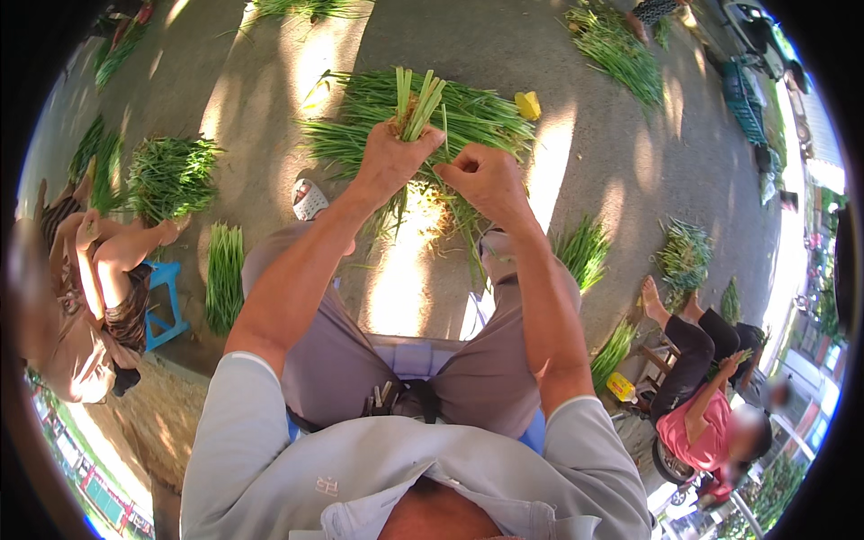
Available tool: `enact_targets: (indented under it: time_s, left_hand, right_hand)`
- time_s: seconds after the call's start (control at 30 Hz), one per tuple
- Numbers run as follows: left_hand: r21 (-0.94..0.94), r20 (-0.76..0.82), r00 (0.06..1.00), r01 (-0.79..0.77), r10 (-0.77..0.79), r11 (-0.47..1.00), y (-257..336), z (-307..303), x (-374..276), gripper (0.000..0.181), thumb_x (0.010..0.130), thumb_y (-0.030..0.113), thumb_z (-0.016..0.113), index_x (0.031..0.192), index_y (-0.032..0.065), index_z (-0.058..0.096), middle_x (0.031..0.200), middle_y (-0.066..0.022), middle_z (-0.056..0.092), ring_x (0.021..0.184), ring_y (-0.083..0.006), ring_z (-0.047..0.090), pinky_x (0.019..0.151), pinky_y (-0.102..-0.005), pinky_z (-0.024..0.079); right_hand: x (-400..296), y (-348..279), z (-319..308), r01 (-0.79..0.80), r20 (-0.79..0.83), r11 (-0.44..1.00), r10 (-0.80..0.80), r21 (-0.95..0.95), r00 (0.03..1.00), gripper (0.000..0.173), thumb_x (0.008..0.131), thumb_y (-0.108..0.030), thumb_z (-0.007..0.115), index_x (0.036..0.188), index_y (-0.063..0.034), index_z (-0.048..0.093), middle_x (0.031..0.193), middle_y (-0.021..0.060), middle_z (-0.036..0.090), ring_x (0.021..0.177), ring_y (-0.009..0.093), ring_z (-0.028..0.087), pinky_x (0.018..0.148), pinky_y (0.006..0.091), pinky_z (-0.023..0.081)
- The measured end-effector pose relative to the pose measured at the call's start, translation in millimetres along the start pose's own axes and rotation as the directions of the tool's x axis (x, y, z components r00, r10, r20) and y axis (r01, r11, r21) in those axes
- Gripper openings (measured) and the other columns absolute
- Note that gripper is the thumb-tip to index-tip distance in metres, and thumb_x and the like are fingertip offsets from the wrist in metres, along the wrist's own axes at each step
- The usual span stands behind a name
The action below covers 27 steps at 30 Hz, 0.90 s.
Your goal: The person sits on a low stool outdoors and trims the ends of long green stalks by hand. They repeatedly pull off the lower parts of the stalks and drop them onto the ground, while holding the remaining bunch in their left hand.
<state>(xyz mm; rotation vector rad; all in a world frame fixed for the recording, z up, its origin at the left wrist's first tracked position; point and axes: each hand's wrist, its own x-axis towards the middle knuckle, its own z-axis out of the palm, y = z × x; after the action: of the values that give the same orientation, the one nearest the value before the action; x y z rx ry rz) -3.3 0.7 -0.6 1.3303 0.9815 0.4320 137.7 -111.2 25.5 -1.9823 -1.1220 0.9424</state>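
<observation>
My left hand point(399, 150) is closed around a small bunch of green stalks point(422, 104), their pale cut-looking ends pointing away from me. Close by on the right, my right hand point(487, 177) has its thumb and forefinger together at a thin green stalk; part of the grip is hidden. Beyond and beneath both hands, a large pile of long green leafy stalks point(472, 111) lies on the pavement. Loose brownish trimmings point(432, 219) are scattered on the ground between my feet, with green leaves trailing over them.
A neat green bundle point(225, 277) lies left of my leg; another point(584, 255) is on the right. People sit on both sides, one by a blue stool point(165, 297), amid more leafy piles point(172, 177). A yellow item point(528, 106) lies beside the large pile; a teal crate point(742, 101) stands farther right.
</observation>
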Motion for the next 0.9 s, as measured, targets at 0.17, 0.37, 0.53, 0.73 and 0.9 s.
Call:
enact_targets:
  time_s: [0.17, 0.37, 0.53, 0.73, 0.9]
  left_hand:
    - [0.107, -0.028, 0.997, -0.074, 0.077, 0.991, -4, 2, 0, 0.025, 0.086, 0.026, 0.073, 0.087, 0.0008, 0.07, 0.07, -0.0008, 0.063, 0.065, -0.0087, 0.054, 0.059, -0.0315, 0.045]
    - [0.13, -0.025, 0.997, -0.063, 0.067, 0.989, -8, 3, -1, 0.028, 0.085, 0.029, 0.072, 0.087, 0.0008, 0.071, 0.069, -0.0023, 0.063, 0.065, -0.0101, 0.055, 0.06, -0.033, 0.046]
    - [0.176, 0.021, 1.0, -0.023, 0.02, 0.984, 2, 3, -4, 0.022, 0.09, 0.023, 0.074, 0.097, 0.0021, 0.074, 0.083, 0.0012, 0.068, 0.074, -0.0066, 0.057, 0.065, -0.027, 0.047]
    - [0.242, 0.014, 0.997, -0.075, 0.074, 0.967, -8, 1, -2, 0.022, 0.09, 0.024, 0.074, 0.097, 0.0024, 0.075, 0.082, 0.0006, 0.069, 0.073, -0.0064, 0.058, 0.066, -0.027, 0.048]
    - [0.271, 0.043, 0.991, -0.132, 0.125, 0.953, 2, 4, -7, 0.028, 0.091, 0.027, 0.069, 0.096, -0.0014, 0.07, 0.072, -0.0092, 0.067, 0.068, -0.0152, 0.059, 0.066, -0.0361, 0.049]
  right_hand:
    - [0, 4, 2, 0.013, -0.008, 0.999, -0.013, -0.051, 1.0, 0.031, 0.076, -0.027, 0.08, 0.072, -0.0005, 0.065, 0.061, 0.0115, 0.061, 0.053, 0.022, 0.056, 0.053, 0.037, 0.044]
    - [1, 6, 2, 0.043, 0.02, 0.993, -0.041, -0.106, 0.999, 0.034, 0.079, -0.03, 0.08, 0.074, 0.0003, 0.067, 0.061, 0.0082, 0.06, 0.054, 0.016, 0.053, 0.052, 0.0347, 0.042]
    - [1, 8, 1, 0.016, 0.027, 0.992, -0.013, -0.125, 1.0, 0.033, 0.078, -0.03, 0.08, 0.074, 0.0005, 0.068, 0.062, 0.0093, 0.062, 0.054, 0.017, 0.055, 0.053, 0.0351, 0.044]
    - [1, 7, 5, -0.007, 0.026, 0.993, 0.01, -0.121, 1.0, 0.03, 0.074, -0.029, 0.08, 0.069, -0.002, 0.067, 0.061, 0.0134, 0.062, 0.055, 0.027, 0.059, 0.055, 0.0399, 0.046]
    - [-2, 3, 2, -0.022, 0.051, 0.99, 0.029, -0.138, 0.998, 0.032, 0.075, -0.029, 0.08, 0.068, -0.0019, 0.066, 0.061, 0.0134, 0.062, 0.055, 0.026, 0.059, 0.055, 0.0399, 0.046]
